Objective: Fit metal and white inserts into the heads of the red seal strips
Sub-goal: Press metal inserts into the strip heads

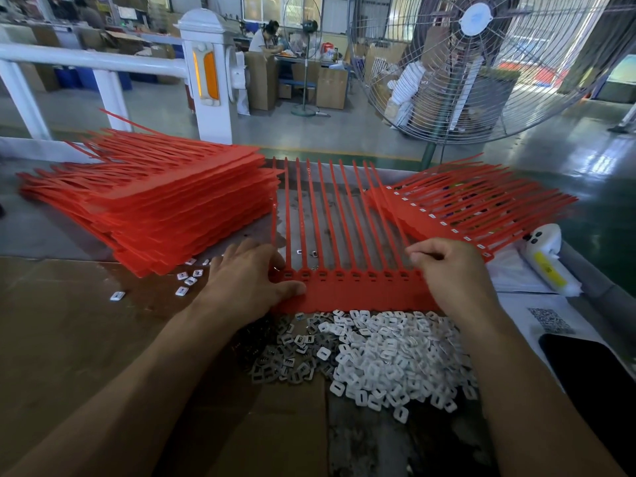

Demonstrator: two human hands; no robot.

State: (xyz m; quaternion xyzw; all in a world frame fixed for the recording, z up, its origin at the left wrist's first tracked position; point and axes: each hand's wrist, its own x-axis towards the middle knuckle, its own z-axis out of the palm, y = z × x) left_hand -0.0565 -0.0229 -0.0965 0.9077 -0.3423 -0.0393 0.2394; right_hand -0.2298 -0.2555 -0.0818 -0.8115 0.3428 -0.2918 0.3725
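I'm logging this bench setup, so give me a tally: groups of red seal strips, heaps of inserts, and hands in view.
Red strip groups: 3 (left stack, middle sheet, right stack)
Insert heaps: 2 (metal heap, white heap)
Hands: 2 (left hand, right hand)
Total: 7

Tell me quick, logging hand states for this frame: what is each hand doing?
Left hand: fingers straight, pressing the left end of the red seal strip; open.
Right hand: fingers curled at the strip's right end; contents cannot be told.
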